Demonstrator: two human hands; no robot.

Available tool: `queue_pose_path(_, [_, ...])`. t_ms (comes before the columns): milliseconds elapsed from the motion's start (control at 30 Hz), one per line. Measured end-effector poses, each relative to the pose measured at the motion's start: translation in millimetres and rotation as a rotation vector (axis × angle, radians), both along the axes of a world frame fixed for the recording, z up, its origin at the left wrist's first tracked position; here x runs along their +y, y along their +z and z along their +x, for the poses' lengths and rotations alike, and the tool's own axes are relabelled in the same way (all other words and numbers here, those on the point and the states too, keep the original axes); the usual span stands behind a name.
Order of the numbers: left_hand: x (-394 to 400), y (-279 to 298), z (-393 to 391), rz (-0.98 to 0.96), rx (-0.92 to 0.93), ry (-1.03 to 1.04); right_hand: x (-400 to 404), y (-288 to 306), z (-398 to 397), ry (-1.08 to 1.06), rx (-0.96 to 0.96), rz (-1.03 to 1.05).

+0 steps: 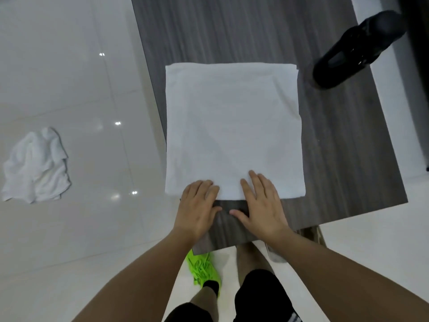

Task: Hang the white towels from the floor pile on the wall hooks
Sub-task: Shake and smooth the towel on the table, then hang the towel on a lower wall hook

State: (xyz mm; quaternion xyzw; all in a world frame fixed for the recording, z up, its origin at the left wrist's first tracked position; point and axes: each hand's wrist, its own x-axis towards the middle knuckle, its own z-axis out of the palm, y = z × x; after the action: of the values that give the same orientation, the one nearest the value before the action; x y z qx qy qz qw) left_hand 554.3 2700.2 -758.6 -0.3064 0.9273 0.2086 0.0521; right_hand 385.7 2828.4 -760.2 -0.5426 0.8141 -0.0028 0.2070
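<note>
Towels are lying in two places: one folded white towel [233, 130] is sitting flat as a neat square on the grey wood-grain bench [343, 145], and a crumpled white towel [37, 166] is lying on the glossy white tiled floor [69, 66] out at nine o'clock, well apart from the bench.

That floor is filling the left side of the view and is showing again along the right edge and beyond the bench's near end. The bench is running from twelve o'clock down toward six, with the folded towel covering most of its width near the middle. A black object [355, 49], too dark to identify, is sitting at the bench's edge at about one o'clock, well clear of the towel.

Both bare forearms are reaching in from six o'clock. The left hand [197, 208] is lying palm down at the towel's near left edge; its fingers [210, 189] are lying close together and bending over the hem, though whether they are pinching the cloth cannot be told. The right hand [261, 203] is resting flat just beside it, its fingers [255, 180] being straight, slightly spread and pressing on the towel, the thumb lying on bare bench.

Below the bench end, a bright green shoe [204, 268] is showing at six o'clock.
</note>
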Motion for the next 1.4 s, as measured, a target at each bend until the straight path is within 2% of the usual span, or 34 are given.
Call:
queue_pose_path(100, [-3,-3,6,-0.054,0.066,-0.019,11,-2,2,-0.011,-0.037,-0.093])
queue_pose_path(233, [1,9,2,-0.030,0.037,0.028,10,3,8,-0.086,-0.058,-0.182])
queue_pose_path(467, [-4,63,-14,0.248,-0.092,0.191,-7,57,7,-0.250,-0.248,-0.021])
queue_pose_path(567, [-13,99,-24,0.281,-0.057,0.249,-22,94,-3,-0.295,-0.277,-0.003])
queue_pose_path(767, [-53,204,-51,0.282,0.086,0.450,-68,202,-17,-0.277,-0.378,0.002])
queue_pose_path(900, [-82,280,-55,0.299,0.237,0.548,-106,281,-24,-0.329,-0.455,-0.132])
queue_pose_path(967, [-94,325,-50,0.241,0.282,0.553,-120,327,-23,-0.326,-0.447,-0.217])
queue_pose_path(1233, [-110,511,-1,0.064,0.531,0.611,-163,508,19,-0.144,-0.314,-0.448])
queue_pose_path(1400, [-112,596,64,-0.123,0.573,0.735,-195,595,65,0.071,-0.317,-0.576])
